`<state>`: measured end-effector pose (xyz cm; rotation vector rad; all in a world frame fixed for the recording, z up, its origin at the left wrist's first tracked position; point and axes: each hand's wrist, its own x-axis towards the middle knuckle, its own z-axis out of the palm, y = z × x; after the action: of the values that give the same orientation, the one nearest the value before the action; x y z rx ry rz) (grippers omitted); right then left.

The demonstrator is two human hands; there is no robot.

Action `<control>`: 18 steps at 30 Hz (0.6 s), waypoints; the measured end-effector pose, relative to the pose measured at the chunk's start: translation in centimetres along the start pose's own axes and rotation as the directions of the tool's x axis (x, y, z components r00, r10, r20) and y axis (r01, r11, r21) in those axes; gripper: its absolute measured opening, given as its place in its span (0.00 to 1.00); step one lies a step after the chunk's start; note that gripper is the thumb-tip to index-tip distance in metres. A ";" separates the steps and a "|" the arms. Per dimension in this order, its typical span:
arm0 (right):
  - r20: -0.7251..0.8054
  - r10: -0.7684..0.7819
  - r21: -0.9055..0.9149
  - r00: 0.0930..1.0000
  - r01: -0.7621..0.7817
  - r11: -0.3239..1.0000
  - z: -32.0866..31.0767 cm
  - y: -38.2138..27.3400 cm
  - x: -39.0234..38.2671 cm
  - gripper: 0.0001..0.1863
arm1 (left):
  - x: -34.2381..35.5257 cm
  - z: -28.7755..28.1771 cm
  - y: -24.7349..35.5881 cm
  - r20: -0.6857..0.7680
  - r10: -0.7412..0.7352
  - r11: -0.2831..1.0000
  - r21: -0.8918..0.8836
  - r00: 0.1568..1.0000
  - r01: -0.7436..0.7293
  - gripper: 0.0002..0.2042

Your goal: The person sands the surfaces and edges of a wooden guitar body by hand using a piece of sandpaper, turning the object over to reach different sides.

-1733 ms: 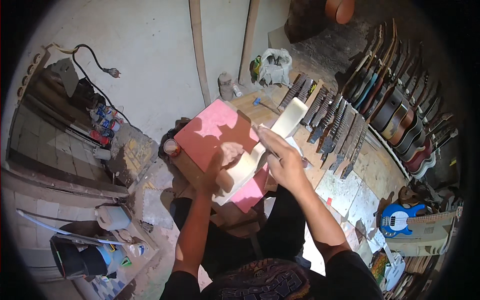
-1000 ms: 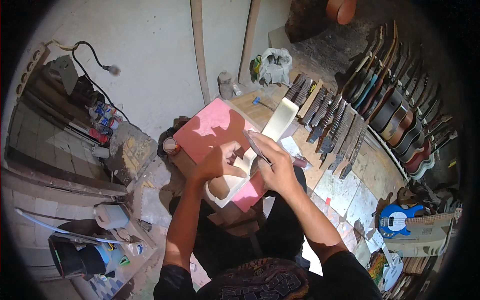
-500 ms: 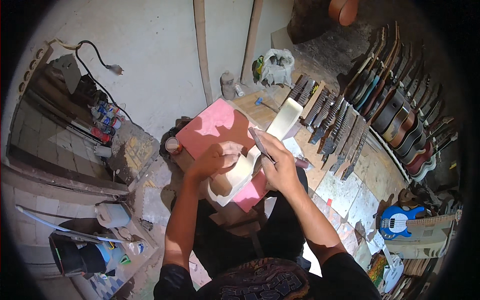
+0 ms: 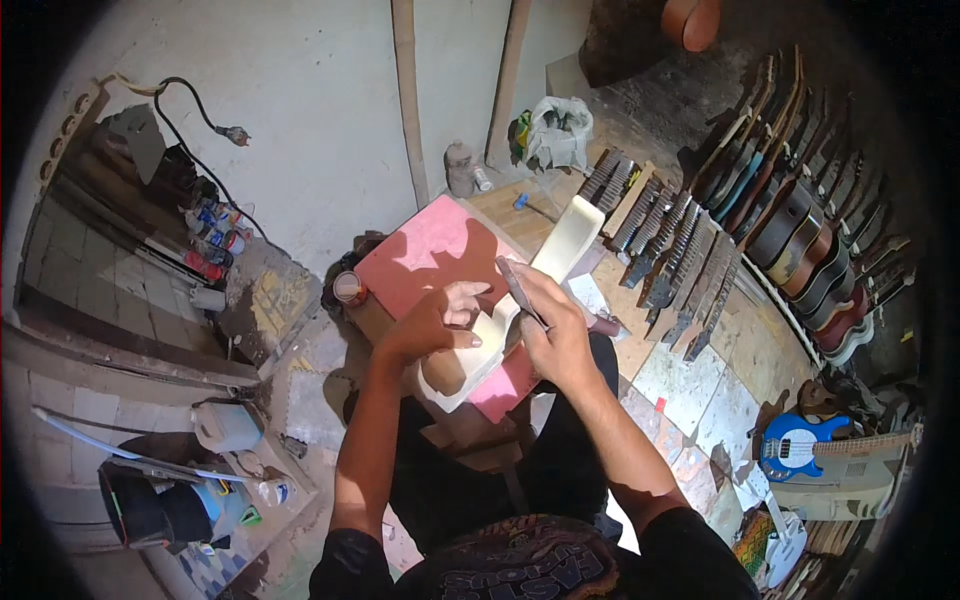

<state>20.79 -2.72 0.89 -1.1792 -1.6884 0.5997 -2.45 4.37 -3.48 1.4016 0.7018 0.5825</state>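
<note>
A long cream-coloured wooden piece (image 4: 566,245), like an unpainted guitar neck with a wide curved end, lies slantwise over a pink board (image 4: 425,240) in front of me. My right hand (image 4: 555,330) is closed around a dark, flat, narrow strip (image 4: 522,290), its exact kind unclear, and rests at the middle of the cream piece. My left hand (image 4: 435,322) is over the wide end, fingers spread, thumb pointing across the wood; whether it touches is hard to tell. A purplish-brown cylinder (image 4: 605,326) shows just right of my right hand.
Rows of tuning-peg-like metal parts and dark fretted necks (image 4: 665,235) lie right of the board. Several guitars (image 4: 800,240) lean farther right, with a blue bass (image 4: 800,446) nearer. A small tin (image 4: 349,288) stands left of the board, a white bag (image 4: 560,132) behind.
My left hand's fingers have opened and spread apart over the cream piece. My right hand, the strip and the cream piece are almost where they were.
</note>
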 end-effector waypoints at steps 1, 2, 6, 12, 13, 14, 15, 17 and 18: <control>0.003 0.000 0.003 1.000 0.000 1.000 0.0 0.0 -0.1 0.33 | 0.0 -0.1 -0.2 0.003 -0.022 1.000 0.014 1.000 0.022 0.31; 0.005 -0.001 0.005 1.000 0.001 1.000 0.0 0.0 -0.2 0.32 | 0.1 -0.3 -0.3 0.006 -0.044 0.999 0.027 0.999 0.043 0.32; 0.013 0.000 -0.002 1.000 0.001 1.000 0.0 0.0 -0.2 0.32 | 0.1 -0.7 -0.1 -0.009 -0.182 0.981 -0.075 0.983 0.181 0.36; 0.014 -0.018 0.028 1.000 0.018 0.999 0.1 0.5 -0.2 0.33 | -0.2 -0.9 -2.8 0.048 0.007 0.976 -0.218 0.999 0.003 0.36; 0.021 -0.018 0.032 1.000 0.018 0.999 0.1 0.3 -0.2 0.33 | -0.1 -1.0 -3.1 0.025 -0.010 0.984 -0.180 1.000 0.014 0.36; 0.029 -0.019 0.036 0.999 0.018 0.999 0.2 0.2 -0.3 0.33 | 0.0 -1.0 -3.5 0.001 -0.026 0.990 -0.142 1.000 0.026 0.35; 0.035 -0.022 0.038 0.999 0.021 0.999 0.2 0.0 -0.2 0.33 | 0.2 -1.0 -3.7 -0.023 -0.038 0.994 -0.102 0.999 0.035 0.34; 0.025 -0.018 0.033 1.000 0.017 0.999 0.5 -0.1 0.1 0.33 | -0.2 -1.1 -4.3 -0.100 -0.004 0.996 -0.090 0.995 -0.005 0.32; 0.015 -0.008 0.021 1.000 0.008 1.000 0.4 0.2 0.1 0.33 | -0.1 -0.6 -4.0 -0.126 0.013 0.996 -0.088 0.992 -0.025 0.31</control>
<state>20.49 -2.52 0.59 -1.1547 -1.6946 0.6213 -3.12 4.34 -7.47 1.2979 0.7543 0.7138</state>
